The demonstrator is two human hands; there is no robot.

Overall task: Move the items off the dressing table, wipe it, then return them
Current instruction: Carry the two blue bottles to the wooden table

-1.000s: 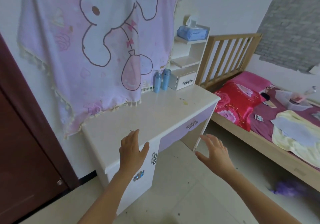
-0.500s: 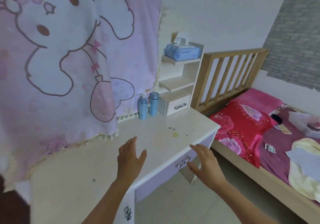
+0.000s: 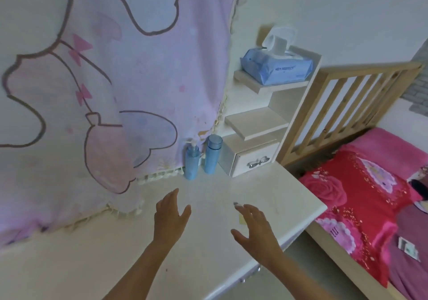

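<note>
Since the earlier frames the person has stepped in close: the table top, seen before from its front corner, now fills the lower view, and both hands have advanced from the front edge to well over the surface.

The left hand (image 3: 171,218) hovers over the dressing table (image 3: 289,197) with fingers loosely spread and nothing in it. The right hand (image 3: 256,226) is likewise spread and empty, palm down, fingertips aimed toward twelve o'clock. Neither touches an item.

I judge this to be the very start of the clearing step: nothing looks removed yet. The two things on the top stand at about twelve o'clock from the hands, against the back edge: a blue pump bottle (image 3: 191,163) and, just beside it at its three o'clock, a blue capped bottle (image 3: 212,155). Both are upright, slim and smooth, close enough that one may get knocked when the other is lifted. A pink cartoon cloth (image 3: 115,91) hangs at ten o'clock, its fringe resting on the table near the pump bottle.

At one o'clock a small shelf unit (image 3: 254,123) carries a pack of wipes (image 3: 276,68) on its top shelf, likely the thing to wipe with.

The next move calls for a longer reach forward, each hand closing round one bottle low on its body. A yellowish stain (image 3: 242,218) by the right hand marks where wiping is needed.
</note>
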